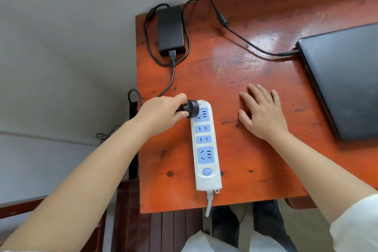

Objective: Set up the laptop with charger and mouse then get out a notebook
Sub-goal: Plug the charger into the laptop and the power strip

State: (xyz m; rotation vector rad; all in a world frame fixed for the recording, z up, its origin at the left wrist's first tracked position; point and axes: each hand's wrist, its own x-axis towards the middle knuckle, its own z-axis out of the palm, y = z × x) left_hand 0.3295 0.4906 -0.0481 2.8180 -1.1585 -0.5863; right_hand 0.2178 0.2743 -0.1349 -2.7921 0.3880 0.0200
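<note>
Plug at the power strip

Left hand (161,113) pinches the black plug (189,108) against the top socket of the white power strip (205,147), frame centre. Right hand (262,113) lies flat, open, empty on the table (235,63). Charger brick (170,29) upper centre-left; closed laptop (345,80) far right

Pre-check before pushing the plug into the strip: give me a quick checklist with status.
1. Left hand grips the round black plug: ok.
2. Plug lined up over the far blue socket of the white power strip: ok; prong alignment: cannot tell.
3. Strip steadied: not ok; the right hand lies flat on the orange wooden table, beside the strip and apart from it.
4. Black charger brick has its mains lead attached: ok.
5. Thin black cable reaches the closed dark laptop: ok.
6. Strip's blue switch on: cannot tell.
</note>
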